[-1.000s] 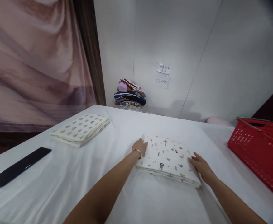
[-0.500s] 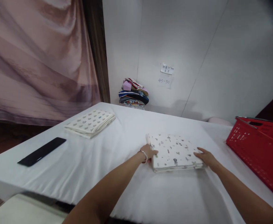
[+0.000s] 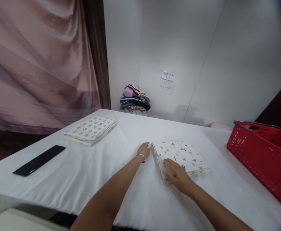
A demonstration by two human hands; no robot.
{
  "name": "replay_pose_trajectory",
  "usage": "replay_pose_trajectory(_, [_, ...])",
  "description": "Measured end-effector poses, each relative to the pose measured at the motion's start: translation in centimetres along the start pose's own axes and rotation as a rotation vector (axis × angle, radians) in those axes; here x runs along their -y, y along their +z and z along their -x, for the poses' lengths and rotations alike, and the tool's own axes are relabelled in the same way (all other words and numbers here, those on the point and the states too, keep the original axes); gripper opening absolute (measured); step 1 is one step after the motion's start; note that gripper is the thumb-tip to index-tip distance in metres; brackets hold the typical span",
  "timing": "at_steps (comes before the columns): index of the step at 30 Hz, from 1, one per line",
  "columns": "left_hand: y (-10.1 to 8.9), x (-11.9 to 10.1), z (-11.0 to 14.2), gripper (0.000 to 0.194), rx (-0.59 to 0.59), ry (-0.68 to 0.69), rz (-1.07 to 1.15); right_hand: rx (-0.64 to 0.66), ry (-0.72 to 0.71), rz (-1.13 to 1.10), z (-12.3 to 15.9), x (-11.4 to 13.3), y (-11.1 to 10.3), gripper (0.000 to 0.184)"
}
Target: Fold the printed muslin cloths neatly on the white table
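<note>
A folded white cloth [image 3: 179, 152] with small grey and green prints lies on the white-covered table, its layered left edge facing my left hand. My left hand [image 3: 144, 150], with a bracelet at the wrist, is beside the cloth's far left corner; its fingers are apart and partly hidden from above. Over the near left corner rests my right hand [image 3: 177, 175], palm down with fingers spread, touching the cloth. Part of the near edge is covered by that hand.
Another folded printed cloth [image 3: 91, 130] lies at the table's left, with a flat black object [image 3: 39, 160] nearer me. At the right stands a red plastic basket [image 3: 260, 160]. Beyond the far edge is a stack of folded fabrics [image 3: 135, 101] by the wall.
My right hand has left the cloth's right edge and moved left to its near left corner. My left hand has slid off the top to beside the far left corner.
</note>
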State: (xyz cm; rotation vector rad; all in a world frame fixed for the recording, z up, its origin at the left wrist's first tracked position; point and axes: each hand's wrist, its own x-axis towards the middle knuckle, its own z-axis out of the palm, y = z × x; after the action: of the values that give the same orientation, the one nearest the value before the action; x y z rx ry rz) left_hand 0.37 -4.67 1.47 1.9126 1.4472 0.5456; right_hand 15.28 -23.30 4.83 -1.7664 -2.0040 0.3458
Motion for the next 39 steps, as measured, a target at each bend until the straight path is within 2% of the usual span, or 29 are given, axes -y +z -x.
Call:
replay_pose_trajectory(2, [0.2, 0.0, -0.8, 0.046, -0.002, 0.031, -0.011, 0.041, -0.035, 0.067, 0.1, 1.5, 1.1, 0.053])
replay_pose_trajectory(4, [0.4, 0.0, -1.5, 0.049, 0.017, 0.053, -0.018, 0.044, -0.014, 0.145, 0.3, 1.7, 2.3, 0.056])
replay_pose_trajectory(9, [0.6, -0.2, -2.8, 0.040, 0.081, 0.092, -0.047, -0.025, -0.059, 0.327, 1.2, 0.1, 4.9, 0.055])
replay_pose_trajectory(14, [0.4, 0.1, -3.8, 0.033, 0.098, 0.192, -0.083, -0.116, -0.160, 0.449, 1.7, -0.8, 6.2, 0.053])
replay_pose_trajectory(17, [0.6, 0.3, -4.3, 0.030, 0.100, 0.234, -0.098, -0.158, -0.189, 0.490, 1.8, -0.9, 6.6, 0.049])
replay_pose_trajectory(24, [1.0, 0.8, -4.8, 0.032, 0.112, 0.218, -0.083, -0.208, -0.257, 0.474, 1.8, -1.4, 6.4, 0.049])
replay_pose_trajectory(30, [0.8, 1.3, -4.8, 0.046, 0.174, 0.258, -0.017, -0.228, -0.293, 0.424, 1.8, -1.6, 5.9, 0.047])
replay_pose_trajectory(39, [1.1, 0.7, -4.6, 0.034, 0.153, 0.187, 0.027, -0.248, -0.306, 0.370, 2.0, -1.4, 6.0, 0.049])
